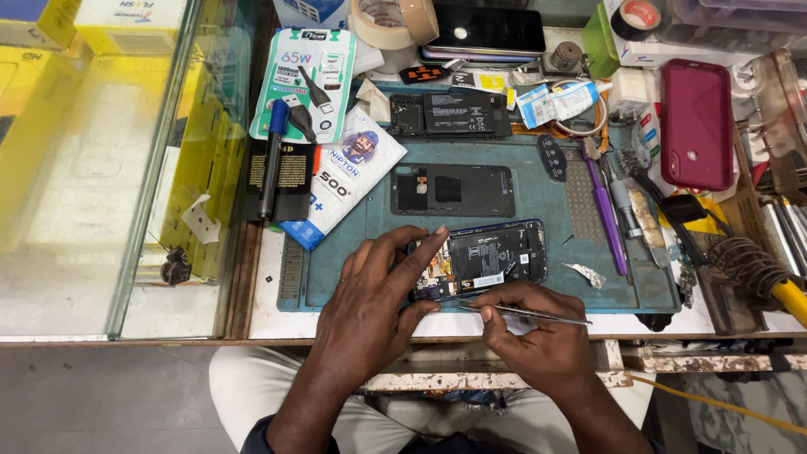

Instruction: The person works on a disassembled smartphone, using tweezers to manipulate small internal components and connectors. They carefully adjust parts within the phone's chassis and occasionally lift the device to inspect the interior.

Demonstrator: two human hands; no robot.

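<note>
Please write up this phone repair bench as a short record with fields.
Setting: teal work mat on a cluttered bench
Left hand: steadies the opened phone, forefinger on its upper edge
Right hand: holds metal tweezers, tips at the phone's lower edge
Above the phone: black back cover, second opened phone
Right side: purple tool, red phone

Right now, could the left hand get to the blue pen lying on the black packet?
Probably yes. The left hand is on the opened phone, and only bare mat and a white pouch lie between it and the blue pen.

Left hand [370, 303] steadies opened phone [487, 256]; right hand [530, 332] holds tweezers [538, 314].
</note>
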